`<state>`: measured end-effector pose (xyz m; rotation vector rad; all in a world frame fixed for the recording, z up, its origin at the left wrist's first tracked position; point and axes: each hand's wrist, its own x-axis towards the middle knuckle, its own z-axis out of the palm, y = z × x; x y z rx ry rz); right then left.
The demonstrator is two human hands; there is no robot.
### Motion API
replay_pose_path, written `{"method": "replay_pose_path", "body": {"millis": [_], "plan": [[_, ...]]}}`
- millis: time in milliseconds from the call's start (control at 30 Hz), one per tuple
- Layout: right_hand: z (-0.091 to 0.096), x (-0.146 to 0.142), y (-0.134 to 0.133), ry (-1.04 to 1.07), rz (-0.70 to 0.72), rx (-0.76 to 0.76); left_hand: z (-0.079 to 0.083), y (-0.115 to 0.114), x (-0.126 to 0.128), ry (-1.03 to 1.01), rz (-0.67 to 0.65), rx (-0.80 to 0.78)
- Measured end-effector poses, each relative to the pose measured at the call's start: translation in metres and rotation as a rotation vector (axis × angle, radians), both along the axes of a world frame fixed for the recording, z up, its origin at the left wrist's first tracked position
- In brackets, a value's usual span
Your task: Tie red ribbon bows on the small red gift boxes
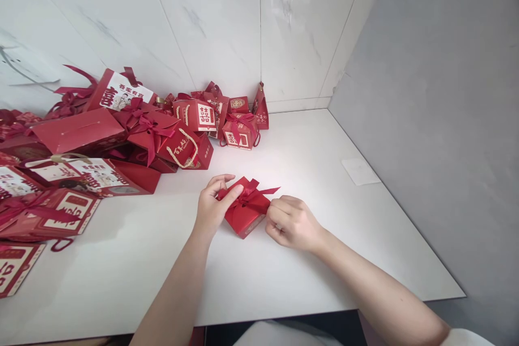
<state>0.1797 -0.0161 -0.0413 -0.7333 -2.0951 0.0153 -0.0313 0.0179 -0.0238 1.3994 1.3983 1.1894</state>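
A small red gift box (244,227) sits on the white table in front of me, tied on top with a dark red ribbon bow (245,199). My left hand (214,200) grips the box at its left side, the thumb pressed on top by the bow and the other fingers partly hidden behind. At the box's right corner my right hand (292,223) is closed, with the ribbon running into its pinched fingers. The ribbon's end inside that hand is hidden. One loose ribbon tail sticks out to the right above the box.
Several red gift boxes with ribbons and rope handles are piled on the left, among them a box with a cream rope handle (174,146). A small bow-tied box (240,131) stands near the tiled wall (219,27). A white paper square (360,171) lies by the grey partition (438,119).
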Motion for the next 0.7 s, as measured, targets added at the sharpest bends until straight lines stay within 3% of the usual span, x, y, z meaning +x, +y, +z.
{"method": "replay_pose_path", "body": {"millis": [200,467,700], "plan": [[0.001,-0.001,-0.002,-0.064,0.029,0.000,0.007,-0.003,0.000,0.072,-0.134,-0.052],[0.002,0.000,-0.002,-0.049,0.081,-0.028,0.010,-0.007,0.001,0.063,-0.163,-0.113],[0.000,0.006,-0.005,-0.011,0.162,-0.252,0.016,-0.002,-0.009,0.062,-0.279,-0.175]]}}
